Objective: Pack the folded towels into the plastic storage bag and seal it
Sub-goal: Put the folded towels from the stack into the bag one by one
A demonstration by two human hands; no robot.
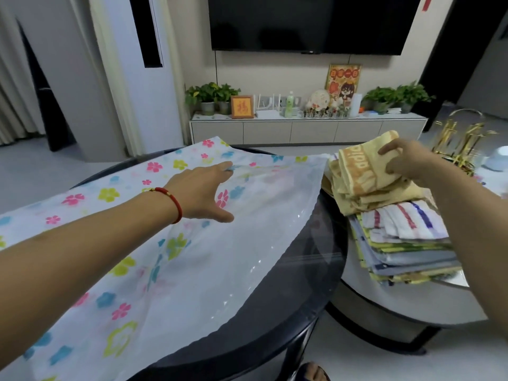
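Barely underway: the left hand (204, 192) lies open on the flowered storage bag (170, 243) spread flat across the desk (288, 292), the right hand (404, 162) grips the top yellow towel (357, 171) off the right-side stack (404, 248), nothing packed or sealed yet.

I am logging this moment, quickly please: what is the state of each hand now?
Left hand: open, fingers resting on the flowered plastic bag.
Right hand: closed on the yellow towel atop the pile.

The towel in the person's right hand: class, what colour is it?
Yellow with an orange lettered band, seen in the head view: towel, right hand.
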